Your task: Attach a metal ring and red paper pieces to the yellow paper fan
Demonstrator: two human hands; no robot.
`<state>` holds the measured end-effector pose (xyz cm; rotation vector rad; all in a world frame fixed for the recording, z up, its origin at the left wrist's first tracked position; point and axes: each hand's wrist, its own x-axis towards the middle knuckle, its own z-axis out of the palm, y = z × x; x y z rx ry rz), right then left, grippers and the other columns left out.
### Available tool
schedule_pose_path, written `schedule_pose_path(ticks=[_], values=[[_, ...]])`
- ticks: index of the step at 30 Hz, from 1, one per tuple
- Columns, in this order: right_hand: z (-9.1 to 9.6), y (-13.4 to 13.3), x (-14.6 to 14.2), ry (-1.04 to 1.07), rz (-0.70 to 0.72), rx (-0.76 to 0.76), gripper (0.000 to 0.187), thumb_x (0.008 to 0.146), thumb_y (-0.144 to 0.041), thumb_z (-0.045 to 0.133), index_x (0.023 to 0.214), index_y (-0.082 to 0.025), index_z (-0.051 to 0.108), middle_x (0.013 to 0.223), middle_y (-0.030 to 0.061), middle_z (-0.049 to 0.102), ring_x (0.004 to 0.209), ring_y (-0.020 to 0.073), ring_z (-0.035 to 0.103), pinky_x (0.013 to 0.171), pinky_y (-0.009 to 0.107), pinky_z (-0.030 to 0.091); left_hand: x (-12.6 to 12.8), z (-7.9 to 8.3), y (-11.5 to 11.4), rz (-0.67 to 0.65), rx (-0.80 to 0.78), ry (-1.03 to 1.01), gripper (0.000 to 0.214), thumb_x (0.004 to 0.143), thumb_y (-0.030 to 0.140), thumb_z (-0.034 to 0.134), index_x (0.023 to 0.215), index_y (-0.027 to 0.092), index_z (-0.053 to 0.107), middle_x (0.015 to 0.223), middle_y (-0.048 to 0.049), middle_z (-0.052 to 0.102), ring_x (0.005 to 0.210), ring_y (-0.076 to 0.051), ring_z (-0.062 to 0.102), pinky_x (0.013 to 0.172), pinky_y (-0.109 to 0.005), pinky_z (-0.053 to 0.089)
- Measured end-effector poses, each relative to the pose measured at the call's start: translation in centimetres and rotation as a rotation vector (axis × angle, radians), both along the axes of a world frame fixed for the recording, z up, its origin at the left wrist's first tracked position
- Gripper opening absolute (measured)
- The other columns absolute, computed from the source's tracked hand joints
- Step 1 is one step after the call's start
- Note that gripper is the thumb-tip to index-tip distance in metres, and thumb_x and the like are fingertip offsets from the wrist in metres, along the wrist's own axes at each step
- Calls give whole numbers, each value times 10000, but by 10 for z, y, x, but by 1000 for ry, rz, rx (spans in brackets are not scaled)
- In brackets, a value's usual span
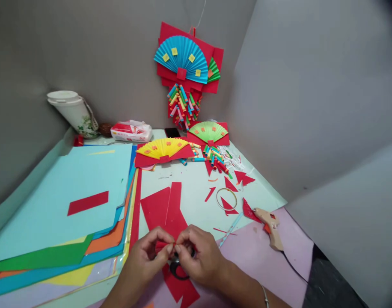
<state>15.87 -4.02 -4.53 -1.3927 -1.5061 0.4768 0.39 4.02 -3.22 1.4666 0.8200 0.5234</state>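
Note:
Near the front of the table, my left hand (155, 251) and my right hand (197, 252) meet, thumbs and forefingers pinching a small red paper piece (161, 245) that looks pleated. Its right end is hidden in my right fingers. Under my hands lie scissors, of which a black handle loop (176, 271) shows. Red paper sheets (157, 205) lie flat just beyond my fingers, and another cut red sheet (176, 286) is below the scissors. A bracelet (265, 295) circles my right wrist.
Stacked colored paper (61, 171) fills the left side. A yellow fan (164, 148) and a green fan (209, 131) lie behind. Red scraps and a tape ring (226, 199) are right of center. A corded glue gun (270, 229) lies at the right edge. A fan decoration (183, 60) hangs at the back.

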Motion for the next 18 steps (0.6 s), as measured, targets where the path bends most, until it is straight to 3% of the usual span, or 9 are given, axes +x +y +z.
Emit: schedule_pose_path(ticks=[5,12,16,18], values=[[2,-1,1,-51,16,19,37,798,-171,556,818,-201,564,711,-7,584,529,86,519,519,195,409,0,2,2,-12,-11,-19,144,810,322,633,759,188,611,692,0,607,675,-164,584,635,-244,476],[6,-3,-3,-153,-1,73,61,793,-240,532,840,-277,517,697,-3,600,553,171,571,496,282,459,1,8,-1,-6,-2,-39,144,768,313,659,718,188,609,658,1,606,649,-162,580,621,-241,472],[35,-3,20,-203,53,29,87,795,-280,578,846,-326,524,732,-22,617,589,190,607,501,305,507,0,10,-1,10,-44,-43,186,755,355,674,716,189,599,639,4,603,633,-165,581,612,-247,471],[62,5,53,-360,-79,-10,72,878,-257,499,888,-313,542,802,-9,653,674,172,633,585,282,528,-2,9,1,25,-87,-41,217,751,387,683,725,192,592,641,-1,617,638,-176,597,622,-259,483]])
